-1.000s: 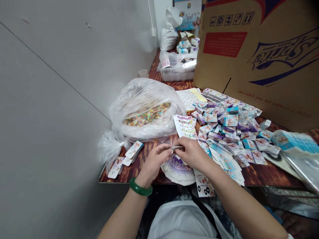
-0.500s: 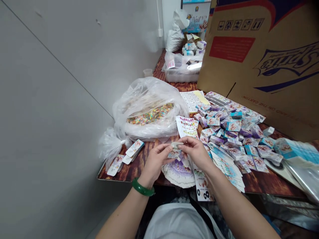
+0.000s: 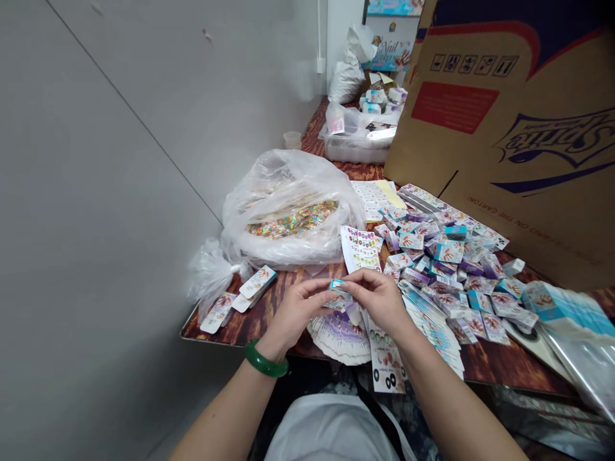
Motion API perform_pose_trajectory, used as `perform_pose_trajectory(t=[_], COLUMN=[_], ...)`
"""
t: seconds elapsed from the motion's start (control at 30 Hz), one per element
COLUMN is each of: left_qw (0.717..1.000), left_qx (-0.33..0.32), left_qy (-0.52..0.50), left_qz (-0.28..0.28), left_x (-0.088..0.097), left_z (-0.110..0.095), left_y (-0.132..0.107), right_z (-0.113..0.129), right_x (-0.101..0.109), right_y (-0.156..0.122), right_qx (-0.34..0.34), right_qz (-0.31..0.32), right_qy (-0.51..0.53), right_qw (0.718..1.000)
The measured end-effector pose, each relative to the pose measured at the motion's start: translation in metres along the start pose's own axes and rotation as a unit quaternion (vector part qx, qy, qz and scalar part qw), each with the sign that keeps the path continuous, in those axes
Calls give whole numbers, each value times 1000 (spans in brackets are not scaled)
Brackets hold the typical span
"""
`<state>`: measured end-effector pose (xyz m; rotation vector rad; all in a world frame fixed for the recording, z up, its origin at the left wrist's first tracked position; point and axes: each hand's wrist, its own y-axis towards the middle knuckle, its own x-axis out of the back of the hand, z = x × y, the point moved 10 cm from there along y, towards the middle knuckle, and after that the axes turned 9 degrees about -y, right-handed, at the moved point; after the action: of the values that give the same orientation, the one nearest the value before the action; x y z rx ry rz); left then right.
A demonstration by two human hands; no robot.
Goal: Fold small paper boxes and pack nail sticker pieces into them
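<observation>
Between my two hands, over the table's front part, is a small blue and white box (image 3: 339,296). My left hand (image 3: 300,312) grips it from the left, and a green bangle (image 3: 266,360) circles that wrist. From the right, the fingers of my right hand (image 3: 377,299) pinch its upper end, where a blue flap shows. Below lies a fan of flat purple and white cartons (image 3: 339,339), partly hidden by my hands. A printed sticker strip (image 3: 385,358) hangs over the table edge, and a fan of flat blue cartons (image 3: 432,320) spreads by my right forearm.
A pile of small folded boxes (image 3: 449,253) covers the right side. A plastic bag of colourful confetti-like bits (image 3: 288,250) stands behind my hands. Several opened cartons (image 3: 258,282) lie left. A large cardboard box (image 3: 456,153) stands back right; a grey wall (image 3: 120,224) borders the left.
The pale piece at my fingertips no longer shows; the box's blue top end now does. Both hands stay together in nearly the same place. The view has shifted slightly.
</observation>
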<state>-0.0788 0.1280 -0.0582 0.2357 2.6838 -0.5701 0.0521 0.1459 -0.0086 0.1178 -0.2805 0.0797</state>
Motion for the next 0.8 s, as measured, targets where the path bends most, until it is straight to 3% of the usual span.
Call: perform_pose_trajectory(t=[0.13, 0.23, 0.4, 0.53, 0.6, 0.7, 0.77, 0.8], left_qw=[1000, 999, 995, 994, 996, 998, 998, 998], left_qx=[2, 11, 33, 60, 70, 70, 67, 67], left_qy=[-12, -32, -90, -85, -46, 5, 12, 9], left_qz=[-1, -9, -26, -30, -18, -3, -5, -9], left_x=[-1, -1, -1, -2, -4, -4, -1, 0], left_z=[-2, -3, 5, 15, 16, 13, 11, 11], left_y=[-1, -2, -1, 2, 3, 3, 2, 2], right_z=[33, 45, 39, 20, 6, -8, -1, 5], right_x=[2, -1, -5, -2, 22, 101, 158, 174], right_y=[-7, -15, -26, -25, -17, -12, -20, -23], right_qx=[138, 209, 224, 162, 94, -2, -26, -38], right_qz=[-9, 1, -8, -22, -59, -209, -348, -385], right_qy=[-95, -128, -115, -107, -94, -107, -218, -293], right_qw=[986, 970, 968, 981, 989, 972, 911, 874])
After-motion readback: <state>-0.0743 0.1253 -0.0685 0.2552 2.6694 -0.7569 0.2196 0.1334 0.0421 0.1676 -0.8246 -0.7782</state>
